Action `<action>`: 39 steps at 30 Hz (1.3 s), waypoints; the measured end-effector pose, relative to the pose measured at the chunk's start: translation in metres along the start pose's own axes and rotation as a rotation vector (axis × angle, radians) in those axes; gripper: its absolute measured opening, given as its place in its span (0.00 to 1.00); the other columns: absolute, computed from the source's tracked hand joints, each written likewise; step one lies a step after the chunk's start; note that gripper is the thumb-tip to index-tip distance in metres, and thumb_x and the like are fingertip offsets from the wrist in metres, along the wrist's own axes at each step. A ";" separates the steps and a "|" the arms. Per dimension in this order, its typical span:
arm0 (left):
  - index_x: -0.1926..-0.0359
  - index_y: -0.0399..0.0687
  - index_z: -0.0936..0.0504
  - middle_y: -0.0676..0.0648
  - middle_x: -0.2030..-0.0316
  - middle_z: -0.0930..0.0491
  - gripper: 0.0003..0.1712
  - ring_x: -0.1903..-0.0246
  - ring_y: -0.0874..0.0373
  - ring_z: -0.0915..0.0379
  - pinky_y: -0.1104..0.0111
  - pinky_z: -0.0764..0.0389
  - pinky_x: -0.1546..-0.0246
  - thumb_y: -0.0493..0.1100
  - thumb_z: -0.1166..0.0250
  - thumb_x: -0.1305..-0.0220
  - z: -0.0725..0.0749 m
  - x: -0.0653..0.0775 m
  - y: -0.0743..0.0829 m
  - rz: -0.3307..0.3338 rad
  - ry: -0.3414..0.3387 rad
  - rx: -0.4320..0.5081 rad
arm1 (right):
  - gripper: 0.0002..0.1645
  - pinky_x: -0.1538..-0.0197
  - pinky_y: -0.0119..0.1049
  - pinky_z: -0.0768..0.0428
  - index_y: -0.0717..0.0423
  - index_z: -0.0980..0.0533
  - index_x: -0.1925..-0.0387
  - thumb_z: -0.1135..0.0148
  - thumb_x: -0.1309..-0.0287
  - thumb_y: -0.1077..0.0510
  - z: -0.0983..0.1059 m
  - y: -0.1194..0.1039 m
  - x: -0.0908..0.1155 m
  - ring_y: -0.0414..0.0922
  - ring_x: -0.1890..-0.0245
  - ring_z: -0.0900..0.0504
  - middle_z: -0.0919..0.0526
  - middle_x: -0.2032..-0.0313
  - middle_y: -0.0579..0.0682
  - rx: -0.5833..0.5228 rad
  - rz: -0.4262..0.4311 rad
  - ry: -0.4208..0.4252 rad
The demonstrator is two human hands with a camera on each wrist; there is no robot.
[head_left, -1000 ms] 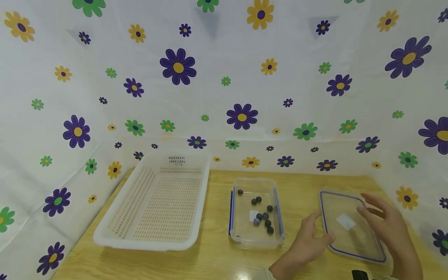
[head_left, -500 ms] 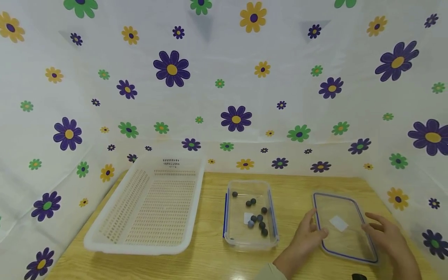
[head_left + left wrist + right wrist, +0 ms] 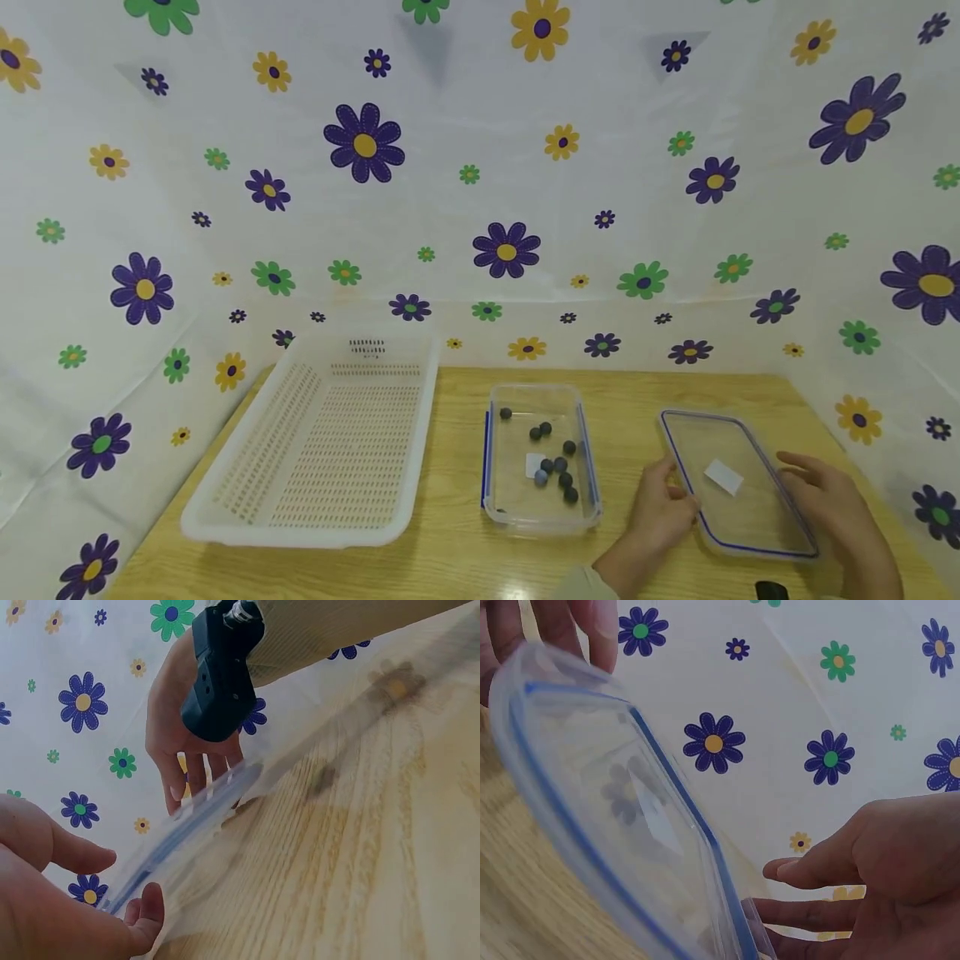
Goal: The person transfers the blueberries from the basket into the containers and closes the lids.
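Note:
A clear box lid (image 3: 757,521) with a blue seal and a white label is held tilted over the right side of the table. My left hand (image 3: 660,517) grips its left edge, thumb on the near side. Along the opposite edge, my right hand (image 3: 832,508) supports the lid with extended fingers; in the right wrist view its thumb (image 3: 802,874) stands apart from the rim. Left of the hands sits a clear plastic box (image 3: 543,523) with blue side clips. Several small dark round balls, like blueberries (image 3: 570,495), lie on its bottom.
A large white perforated basket (image 3: 300,533) stands on the left of the wooden table (image 3: 450,567). White cloth (image 3: 450,192) printed with flowers encloses the table at the back and sides. A dark camera (image 3: 221,682) is strapped to the right wrist.
My right hand has come down from near the lid's far right corner to its right edge. The lid has shifted and tilted slightly. The box and basket stay in place as the head view shifts.

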State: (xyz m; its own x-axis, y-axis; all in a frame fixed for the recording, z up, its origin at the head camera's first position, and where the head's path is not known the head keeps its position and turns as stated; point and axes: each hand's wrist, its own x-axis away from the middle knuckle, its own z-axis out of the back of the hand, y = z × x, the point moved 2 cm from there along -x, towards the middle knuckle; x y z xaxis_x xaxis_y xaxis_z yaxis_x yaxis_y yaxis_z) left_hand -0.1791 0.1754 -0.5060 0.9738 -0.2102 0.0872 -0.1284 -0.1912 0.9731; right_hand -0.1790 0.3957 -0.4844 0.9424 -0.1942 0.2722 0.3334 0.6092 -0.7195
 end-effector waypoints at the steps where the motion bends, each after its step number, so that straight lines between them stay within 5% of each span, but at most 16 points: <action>1: 0.40 0.47 0.20 0.52 0.55 0.24 0.35 0.68 0.57 0.22 0.71 0.19 0.72 0.16 0.40 0.45 0.000 0.000 0.002 0.007 0.018 -0.003 | 0.36 0.37 0.69 0.33 0.77 0.50 0.26 0.61 0.22 0.55 0.000 -0.003 0.000 0.79 0.34 0.41 0.46 0.32 0.83 0.004 0.009 0.001; 5: 0.40 0.47 0.23 0.52 0.52 0.27 0.34 0.65 0.54 0.23 0.67 0.18 0.68 0.16 0.38 0.44 0.001 0.000 0.008 0.029 0.079 0.031 | 0.36 0.39 0.67 0.30 0.75 0.50 0.25 0.62 0.21 0.54 0.000 -0.012 0.001 0.78 0.33 0.41 0.44 0.30 0.81 -0.012 0.039 0.086; 7: 0.39 0.49 0.25 0.53 0.51 0.27 0.34 0.64 0.57 0.25 0.68 0.20 0.68 0.18 0.38 0.42 0.002 0.001 0.012 0.025 0.093 0.065 | 0.35 0.43 0.50 0.21 0.73 0.47 0.25 0.60 0.21 0.54 0.000 -0.017 0.002 0.74 0.34 0.37 0.41 0.30 0.79 -0.039 0.047 0.159; 10: 0.37 0.52 0.26 0.56 0.48 0.27 0.34 0.63 0.60 0.26 0.72 0.22 0.68 0.20 0.40 0.38 0.005 0.001 0.023 -0.034 0.090 0.044 | 0.34 0.57 0.29 0.20 0.71 0.42 0.25 0.56 0.21 0.53 -0.002 -0.023 0.003 0.50 0.46 0.22 0.34 0.32 0.73 -0.148 0.067 0.250; 14: 0.35 0.54 0.27 0.59 0.45 0.27 0.32 0.61 0.64 0.26 0.73 0.21 0.66 0.22 0.39 0.35 0.017 0.001 0.042 -0.130 0.077 -0.027 | 0.35 0.65 0.22 0.20 0.65 0.38 0.25 0.51 0.23 0.49 -0.006 -0.034 0.006 0.25 0.61 0.28 0.30 0.36 0.63 -0.295 0.081 0.303; 22: 0.33 0.51 0.25 0.55 0.42 0.24 0.30 0.56 0.62 0.22 0.71 0.17 0.60 0.27 0.37 0.33 0.052 -0.004 0.072 -0.216 0.013 -0.045 | 0.31 0.62 0.20 0.22 0.51 0.31 0.26 0.42 0.25 0.50 -0.020 -0.058 0.010 0.32 0.51 0.25 0.25 0.45 0.35 -0.650 0.114 0.268; 24: 0.32 0.47 0.25 0.52 0.41 0.23 0.30 0.55 0.59 0.20 0.71 0.17 0.58 0.28 0.36 0.33 0.064 -0.004 0.076 -0.232 -0.017 -0.050 | 0.30 0.63 0.23 0.20 0.51 0.30 0.27 0.41 0.26 0.50 -0.025 -0.062 0.010 0.30 0.57 0.24 0.25 0.47 0.34 -0.693 0.134 0.239; 33: 0.34 0.43 0.23 0.48 0.43 0.21 0.26 0.60 0.60 0.18 0.69 0.16 0.62 0.32 0.35 0.31 0.116 -0.011 0.087 -0.213 -0.089 -0.110 | 0.33 0.57 0.22 0.20 0.62 0.37 0.25 0.49 0.22 0.49 -0.052 -0.088 0.010 0.31 0.52 0.24 0.27 0.39 0.50 -0.489 0.276 0.187; 39: 0.36 0.37 0.21 0.40 0.45 0.20 0.22 0.60 0.55 0.16 0.65 0.14 0.62 0.34 0.36 0.30 0.151 -0.010 0.094 -0.244 -0.112 -0.105 | 0.32 0.54 0.25 0.19 0.65 0.36 0.26 0.48 0.22 0.51 -0.068 -0.109 0.012 0.33 0.50 0.23 0.30 0.35 0.59 -0.506 0.332 0.124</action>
State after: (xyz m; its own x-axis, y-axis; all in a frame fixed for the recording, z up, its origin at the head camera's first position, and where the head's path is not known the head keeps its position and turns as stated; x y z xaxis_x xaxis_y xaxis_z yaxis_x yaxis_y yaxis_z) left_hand -0.2294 0.0148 -0.4474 0.9459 -0.2763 -0.1703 0.1324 -0.1503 0.9797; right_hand -0.2023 0.2744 -0.4465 0.9839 -0.1633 -0.0725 -0.0356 0.2185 -0.9752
